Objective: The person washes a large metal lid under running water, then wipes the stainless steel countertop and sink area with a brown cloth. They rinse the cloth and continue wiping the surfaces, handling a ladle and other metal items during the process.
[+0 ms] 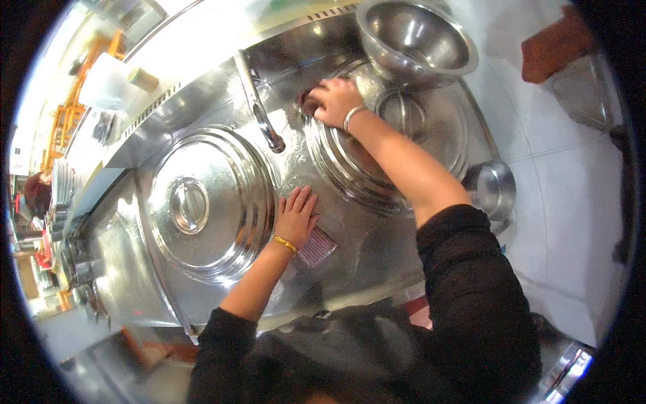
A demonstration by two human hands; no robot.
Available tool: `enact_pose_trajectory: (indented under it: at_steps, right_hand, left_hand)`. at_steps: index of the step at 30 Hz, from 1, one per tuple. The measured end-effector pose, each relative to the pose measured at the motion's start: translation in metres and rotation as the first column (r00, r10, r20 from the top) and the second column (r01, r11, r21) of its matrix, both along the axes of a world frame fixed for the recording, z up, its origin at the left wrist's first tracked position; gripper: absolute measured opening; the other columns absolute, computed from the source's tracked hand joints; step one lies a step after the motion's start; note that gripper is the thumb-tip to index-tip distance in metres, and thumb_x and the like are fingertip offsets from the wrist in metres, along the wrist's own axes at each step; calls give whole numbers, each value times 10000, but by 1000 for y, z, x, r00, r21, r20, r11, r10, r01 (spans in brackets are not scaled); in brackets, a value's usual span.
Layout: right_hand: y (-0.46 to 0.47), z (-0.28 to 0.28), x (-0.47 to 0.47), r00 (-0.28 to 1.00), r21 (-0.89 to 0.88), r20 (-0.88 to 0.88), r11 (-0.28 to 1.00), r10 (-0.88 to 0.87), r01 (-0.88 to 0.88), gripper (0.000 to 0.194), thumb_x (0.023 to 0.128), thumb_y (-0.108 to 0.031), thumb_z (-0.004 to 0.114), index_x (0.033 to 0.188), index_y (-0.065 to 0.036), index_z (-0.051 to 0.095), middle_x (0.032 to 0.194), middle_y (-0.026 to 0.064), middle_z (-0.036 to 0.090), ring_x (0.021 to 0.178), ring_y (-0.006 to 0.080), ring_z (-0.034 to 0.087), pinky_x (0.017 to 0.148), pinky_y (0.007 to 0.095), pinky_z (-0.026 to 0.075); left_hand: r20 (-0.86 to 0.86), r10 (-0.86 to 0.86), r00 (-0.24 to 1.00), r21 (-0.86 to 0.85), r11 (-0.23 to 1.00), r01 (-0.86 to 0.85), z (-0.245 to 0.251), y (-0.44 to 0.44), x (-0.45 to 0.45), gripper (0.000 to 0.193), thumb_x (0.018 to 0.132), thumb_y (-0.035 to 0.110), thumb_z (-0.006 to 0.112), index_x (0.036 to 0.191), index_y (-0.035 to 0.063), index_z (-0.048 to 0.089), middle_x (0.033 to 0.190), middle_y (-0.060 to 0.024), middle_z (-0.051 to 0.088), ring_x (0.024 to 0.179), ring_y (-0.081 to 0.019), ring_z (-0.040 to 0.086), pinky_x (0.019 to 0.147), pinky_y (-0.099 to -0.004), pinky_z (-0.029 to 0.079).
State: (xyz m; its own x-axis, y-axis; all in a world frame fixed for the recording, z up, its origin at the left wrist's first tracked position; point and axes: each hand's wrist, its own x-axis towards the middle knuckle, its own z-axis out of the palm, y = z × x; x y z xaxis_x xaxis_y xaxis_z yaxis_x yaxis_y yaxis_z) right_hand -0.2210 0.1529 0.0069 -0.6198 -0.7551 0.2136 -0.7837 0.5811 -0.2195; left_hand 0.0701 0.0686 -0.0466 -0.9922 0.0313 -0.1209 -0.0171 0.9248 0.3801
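Note:
My left hand [298, 217] rests palm down with fingers spread on the wet stainless steel counter [368, 252], beside the rim of the left round steel lid [171, 161]. Partly under its heel and wrist lies a pink-striped cloth or pad [319, 247]. At the far edge of the right round steel lid [444, 136], my right hand [337, 102] grips a dark reddish-brown cloth or scrubber [309, 103]; blur hides which it is. My right forearm crosses over that lid and covers part of it. Both lids have a recessed round centre with a bar handle.
A steel faucet [260, 111] reaches out between the two lids. A large steel mixing bowl [416, 43] stands at the back right corner. One small steel pot [489, 192] sits by the right edge, near a tiled wall [550, 202]. A ledge at the back holds a small container [143, 79].

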Motion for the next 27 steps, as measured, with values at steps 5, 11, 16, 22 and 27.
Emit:
enact_pose_trajectory:
  at_steps: [5,11,16,22,27]
  right_hand:
    - [4,-9,-19,959,-74,-34,958,-280,277,404,717,-357,579,1079,-183,626,1226,140,530,1160,331,455,970,473,341]
    - [41,-17,22,995,-258,-94,966,-14,-11,414,729,-252,616,1123,-130,581,1255,184,485,1190,368,424,1019,471,322]
    - [45,-9,25,999,-167,-42,986,-13,5,429,728,-232,619,1142,-142,554,1281,172,447,1209,360,400,1027,464,315]
    - [43,-16,24,995,-225,-92,974,-34,12,434,726,-236,613,1146,-148,551,1268,161,460,1189,351,416,1035,462,313]
    - [41,-23,22,991,-220,-126,975,-50,21,448,731,-229,600,1166,-140,544,1275,160,458,1193,352,411,1027,460,325]
  left_hand:
    - [-237,483,843,412,836,-363,72,-72,-72,387,940,217,467,1277,27,460,1211,-194,551,1107,-286,552,918,-337,440]
    - [-328,263,908,529,847,-54,170,-62,-126,249,916,198,469,950,-18,588,815,-227,621,763,-370,608,686,-428,458]
    - [-183,-210,960,-539,838,81,161,-84,-195,319,889,149,448,1163,16,544,1230,-179,533,1145,-295,513,1028,-440,328]
    - [-139,-81,987,-724,688,-45,119,-154,-184,598,858,71,436,1414,16,225,1462,-116,302,1374,-247,251,1111,-453,219]
    - [-351,294,889,-42,944,-329,146,-140,-160,715,795,122,566,1405,-10,217,1472,-140,262,1369,-338,232,1097,-431,265]
